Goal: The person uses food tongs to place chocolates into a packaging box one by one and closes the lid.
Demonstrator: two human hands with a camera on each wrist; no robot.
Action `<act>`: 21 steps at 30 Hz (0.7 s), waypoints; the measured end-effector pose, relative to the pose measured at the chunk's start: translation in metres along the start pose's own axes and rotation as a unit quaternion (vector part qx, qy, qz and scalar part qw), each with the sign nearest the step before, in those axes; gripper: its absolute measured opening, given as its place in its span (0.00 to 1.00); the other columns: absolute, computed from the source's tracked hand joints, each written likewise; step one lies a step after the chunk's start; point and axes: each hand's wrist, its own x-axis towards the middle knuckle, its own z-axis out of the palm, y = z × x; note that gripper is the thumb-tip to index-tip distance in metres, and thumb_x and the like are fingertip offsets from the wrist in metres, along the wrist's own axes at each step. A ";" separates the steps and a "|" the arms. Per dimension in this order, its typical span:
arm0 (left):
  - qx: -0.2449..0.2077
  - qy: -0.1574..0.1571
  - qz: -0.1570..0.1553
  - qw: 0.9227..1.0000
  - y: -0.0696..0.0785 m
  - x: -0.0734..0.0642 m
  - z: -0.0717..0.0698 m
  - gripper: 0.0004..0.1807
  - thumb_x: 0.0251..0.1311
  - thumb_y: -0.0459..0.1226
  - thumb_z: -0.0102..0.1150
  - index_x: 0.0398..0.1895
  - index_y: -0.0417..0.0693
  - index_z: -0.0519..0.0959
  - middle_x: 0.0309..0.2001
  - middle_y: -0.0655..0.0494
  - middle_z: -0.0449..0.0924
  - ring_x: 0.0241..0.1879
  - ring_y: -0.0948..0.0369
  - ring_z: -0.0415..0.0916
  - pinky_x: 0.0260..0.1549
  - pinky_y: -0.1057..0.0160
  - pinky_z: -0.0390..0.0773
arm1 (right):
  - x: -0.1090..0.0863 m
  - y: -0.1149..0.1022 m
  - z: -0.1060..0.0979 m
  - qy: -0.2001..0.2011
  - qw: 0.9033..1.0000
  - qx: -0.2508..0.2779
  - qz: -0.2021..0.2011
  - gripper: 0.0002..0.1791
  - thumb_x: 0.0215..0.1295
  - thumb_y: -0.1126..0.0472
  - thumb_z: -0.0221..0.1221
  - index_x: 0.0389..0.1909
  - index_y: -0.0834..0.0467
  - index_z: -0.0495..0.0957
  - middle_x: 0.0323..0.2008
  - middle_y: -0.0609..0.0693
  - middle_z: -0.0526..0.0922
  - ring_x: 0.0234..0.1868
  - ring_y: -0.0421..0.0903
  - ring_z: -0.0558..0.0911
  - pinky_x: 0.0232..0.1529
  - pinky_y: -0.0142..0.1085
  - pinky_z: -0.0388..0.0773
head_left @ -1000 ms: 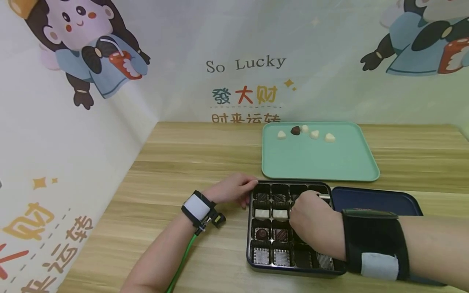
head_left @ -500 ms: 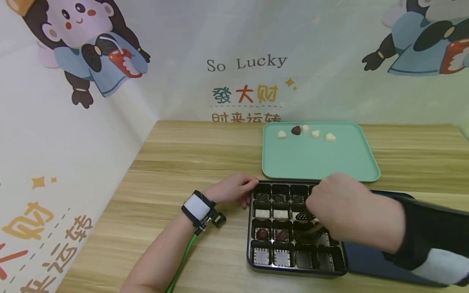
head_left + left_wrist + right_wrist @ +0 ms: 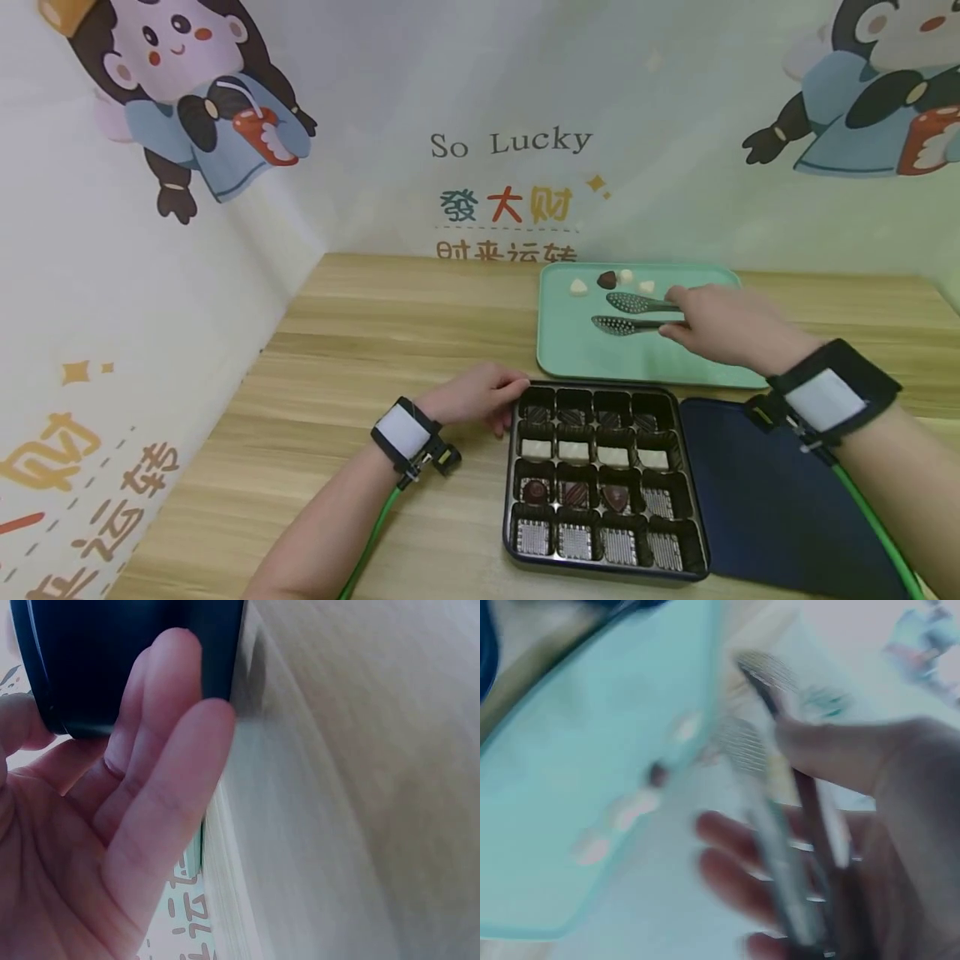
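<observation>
My right hand (image 3: 723, 321) holds metal tongs (image 3: 628, 325) with dotted tips, their arms spread apart over the mint tray (image 3: 592, 360). In the right wrist view, nothing sits between the tongs' tips (image 3: 742, 746). White chocolates (image 3: 578, 287) and a dark one (image 3: 607, 280) lie along the tray's far side. My left hand (image 3: 476, 396) grips the far left corner of a dark chocolate box (image 3: 592, 570), thumb at the rim, fingers along its side wall (image 3: 90, 645). Dark striped chocolates, white ones (image 3: 573, 450) and three brown ones (image 3: 574, 493) fill compartments; the nearest row shows bare pads.
A navy lid (image 3: 780, 500) lies right of the box, partly under my right forearm. Behind the tray hangs a printed cloth backdrop (image 3: 375, 167). Green cables (image 3: 371, 533) run from both wrist cameras. The wooden table (image 3: 390, 317) extends to the left.
My right hand has moved with the tongs from over the box, up and away to the tray. A heart-shaped brown chocolate now shows in the box's third row. My left hand stays at the corner.
</observation>
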 end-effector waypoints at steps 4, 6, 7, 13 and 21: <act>-0.006 -0.002 -0.002 1.000 -0.001 -0.004 0.003 0.18 0.77 0.39 0.40 0.28 0.42 0.72 0.20 0.51 0.76 0.18 0.58 0.79 0.22 0.61 0.82 | 0.034 0.023 0.013 0.026 0.999 -0.031 0.021 0.14 0.68 0.59 0.59 0.42 0.68 0.75 0.24 0.53 0.77 0.22 0.48 0.77 0.21 0.43 0.73; -0.006 -0.001 -0.002 1.000 -0.001 -0.004 0.003 0.18 0.77 0.39 0.40 0.28 0.42 0.72 0.20 0.51 0.76 0.18 0.58 0.79 0.22 0.61 0.82 | 0.048 0.032 0.016 0.033 0.998 -0.050 0.031 0.15 0.67 0.59 0.60 0.44 0.70 0.76 0.28 0.58 0.80 0.26 0.53 0.80 0.24 0.47 0.76; -0.004 0.000 -0.001 1.000 -0.001 -0.004 0.003 0.18 0.77 0.39 0.40 0.28 0.42 0.72 0.20 0.52 0.76 0.18 0.58 0.78 0.22 0.61 0.82 | 0.055 0.035 0.017 0.036 0.997 -0.052 0.035 0.16 0.67 0.59 0.60 0.44 0.70 0.76 0.30 0.60 0.81 0.28 0.55 0.80 0.26 0.48 0.77; 0.002 0.002 0.000 1.000 -0.002 -0.002 0.001 0.19 0.78 0.40 0.39 0.28 0.43 0.72 0.20 0.52 0.77 0.19 0.57 0.79 0.22 0.61 0.82 | 0.079 0.049 0.021 0.007 0.997 -0.055 0.048 0.17 0.66 0.59 0.60 0.48 0.69 0.76 0.35 0.61 0.82 0.33 0.56 0.81 0.30 0.50 0.78; 0.006 -0.004 -0.001 1.000 -0.001 -0.001 -0.002 0.19 0.78 0.40 0.39 0.26 0.43 0.70 0.20 0.51 0.77 0.19 0.57 0.79 0.22 0.61 0.82 | 0.090 0.055 0.027 -0.015 0.997 -0.048 0.051 0.24 0.68 0.59 0.58 0.59 0.69 0.71 0.45 0.66 0.80 0.41 0.60 0.80 0.31 0.49 0.78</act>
